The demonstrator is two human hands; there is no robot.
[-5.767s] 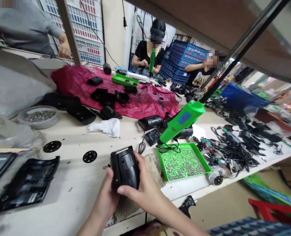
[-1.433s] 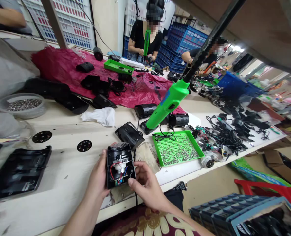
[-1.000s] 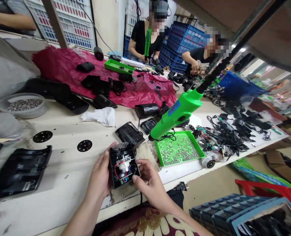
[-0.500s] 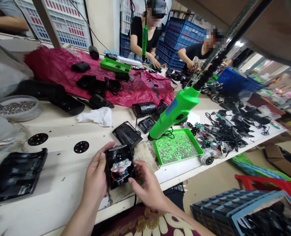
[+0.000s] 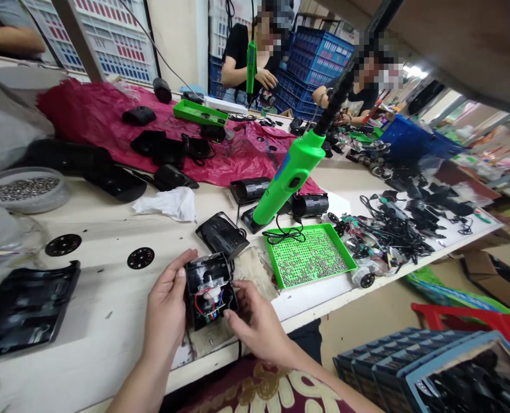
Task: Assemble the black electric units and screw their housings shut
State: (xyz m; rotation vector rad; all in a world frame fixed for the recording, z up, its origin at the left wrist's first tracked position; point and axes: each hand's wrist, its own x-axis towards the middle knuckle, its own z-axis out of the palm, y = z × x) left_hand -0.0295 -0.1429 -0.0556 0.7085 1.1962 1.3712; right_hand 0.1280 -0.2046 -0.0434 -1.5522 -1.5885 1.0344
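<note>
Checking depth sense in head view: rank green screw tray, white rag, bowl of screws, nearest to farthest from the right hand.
From the right hand:
1. Green screw tray, just up-right of it.
2. White rag, up-left, mid-table.
3. Bowl of screws, far left edge.

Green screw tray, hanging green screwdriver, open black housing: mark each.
green screw tray [image 5: 308, 258], head view, perforated floor.
hanging green screwdriver [image 5: 291, 175], head view, body.
open black housing [image 5: 209, 287], head view, exposed motor and wires.

Person's own body, as seen: left hand [image 5: 165, 312] and right hand [image 5: 257, 327] were bare, ungloved and ringless, both forearms were unsleeved to the frame edge, and a maroon garment with cream floral pattern covered the lap.
</note>
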